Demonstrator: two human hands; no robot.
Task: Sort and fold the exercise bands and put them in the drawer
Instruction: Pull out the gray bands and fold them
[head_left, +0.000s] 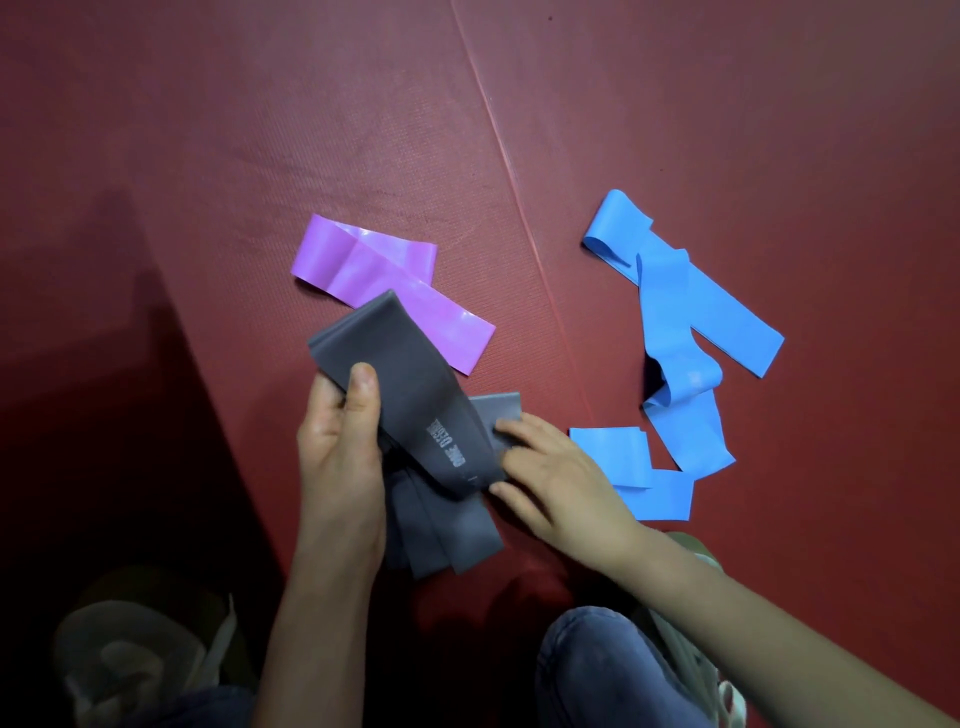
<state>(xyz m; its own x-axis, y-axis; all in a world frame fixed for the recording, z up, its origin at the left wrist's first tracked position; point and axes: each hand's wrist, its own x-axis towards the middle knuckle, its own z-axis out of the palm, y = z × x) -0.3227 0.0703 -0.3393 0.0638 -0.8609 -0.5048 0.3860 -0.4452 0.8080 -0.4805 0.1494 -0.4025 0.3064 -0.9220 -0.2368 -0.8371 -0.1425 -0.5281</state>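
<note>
both hands are on the grey band (415, 395). left hand (337, 457) grips it from the side, thumb flat on top, fingers wrapped underneath. right hand (558, 486) pinches the near end, fingers on top and thumb at the lower edge. the band is lifted and angled up-left, printed side facing up. looks like mid-fold or pulling it out of the pile, can't tell which.

location: all bands are on the red mat (208, 156), right in front of the knee (597, 670). no drawer in view.

risks, my read:
- the held band overlaps the near end of the purple strips (374, 270). dragging it left could pull purple along and undo the sort.
- it's slick, stretchy material. if either hand loosens, the fold probably springs open.
- loose grey strips (447, 540) are fanned out under the held one. lifting it could snag one and scatter the pile.
- the right wrist is just beside the folded blue piece (618, 457). a sweep right would knock it.

counts:
- grey: one in hand, plus at least three layers below. may be fewer bands doubled over, can't separate them.
- purple: two strips crossing. one folded band or two, unclear.
- blue: a long diagonal strip (691, 296), a twisted one (680, 374) draped over it, and the folded piece near the hand. so about three.
- colour groups: three. blue is well apart, grey and purple are touching.
</note>
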